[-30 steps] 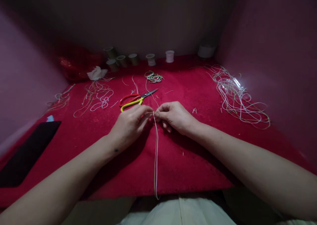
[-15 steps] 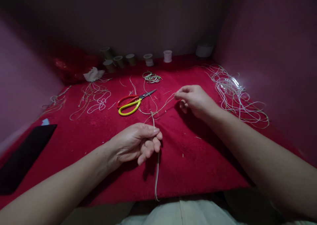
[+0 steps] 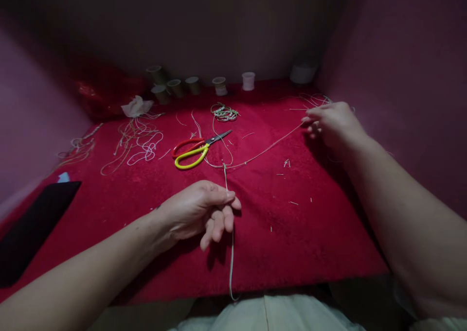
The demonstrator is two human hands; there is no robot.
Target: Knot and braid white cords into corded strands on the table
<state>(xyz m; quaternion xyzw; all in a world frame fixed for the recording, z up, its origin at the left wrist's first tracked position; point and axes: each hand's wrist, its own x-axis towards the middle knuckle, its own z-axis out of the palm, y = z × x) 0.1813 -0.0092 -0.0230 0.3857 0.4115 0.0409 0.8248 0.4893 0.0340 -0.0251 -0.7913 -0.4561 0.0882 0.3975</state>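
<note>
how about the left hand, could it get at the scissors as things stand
Probably yes: the scissors lie just beyond the left hand, with only red cloth between, though it would likely need to release the pale cord it pinches.

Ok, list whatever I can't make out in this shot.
All in the head view:
Tangled cords at far right: mostly hidden by the right hand and forearm.
Pale cords: the pinched stretch is covered by the left hand.
Knot: too small to tell how it is tied.
Black object: cut off by the left edge.
Red plastic bag: shadow obscures its contents.
</note>
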